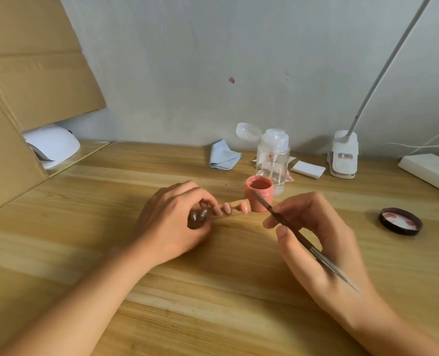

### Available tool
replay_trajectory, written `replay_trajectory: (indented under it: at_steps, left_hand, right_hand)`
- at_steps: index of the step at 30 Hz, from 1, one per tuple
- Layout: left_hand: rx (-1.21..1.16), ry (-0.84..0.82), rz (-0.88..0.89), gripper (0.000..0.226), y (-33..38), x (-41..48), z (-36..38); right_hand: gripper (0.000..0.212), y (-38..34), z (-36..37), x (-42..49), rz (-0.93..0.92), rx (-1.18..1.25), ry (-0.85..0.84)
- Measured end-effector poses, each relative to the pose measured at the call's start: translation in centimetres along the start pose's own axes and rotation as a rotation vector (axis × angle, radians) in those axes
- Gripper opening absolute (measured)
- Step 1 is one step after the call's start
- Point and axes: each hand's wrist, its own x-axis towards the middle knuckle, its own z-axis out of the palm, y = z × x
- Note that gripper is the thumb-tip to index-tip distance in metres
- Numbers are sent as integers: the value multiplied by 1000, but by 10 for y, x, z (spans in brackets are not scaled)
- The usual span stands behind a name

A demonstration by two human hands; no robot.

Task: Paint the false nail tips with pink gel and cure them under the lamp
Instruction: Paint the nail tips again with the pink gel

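**A:** Where are the nail tips at this moment?

**B:** They sit in a row on a narrow wooden strip, low over the table, just beside the open pot of pink gel. The tip at the far end looks pink and glossy. The ones nearer to our fingers are partly hidden, so we cannot tell their colour.

**A:** How do we think they will handle?

**B:** We judge them very light, thin and stiff, and easy to knock off the strip. Wet gel will smear at any contact. So we should never touch the tips themselves, only the strip, and at the end far from the paint.

**A:** Is that how we hold it?

**B:** Yes. Our left hand has its fingers curled round the near end of the strip and pinches it. There is also something dark under these fingers, which we cannot identify.

**A:** And the other hand?

**B:** Our right hand grips a thin brush like a pen, thumb and fingers closed on the handle. The bristle end points at the rim of the pot.

**A:** What else is around?

**B:** The pot's lid lies upside down at the right, well apart. A clear pump bottle stands just behind the pot. The white curing lamp is at the far left, half behind a cardboard sheet. We think the strip must travel level to it.
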Motion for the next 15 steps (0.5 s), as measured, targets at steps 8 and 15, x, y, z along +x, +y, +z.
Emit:
replay_trajectory:
  at_steps: [8, 15]
  left_hand:
    - [-59, 56, 111, 27, 15, 0, 16]
    - [-87, -9, 88, 20, 16, 0, 20]
  right_hand:
    - [14, -4, 5, -1, -37, -164, -24]
    - [11, -2, 5, 0, 40, -160, 27]
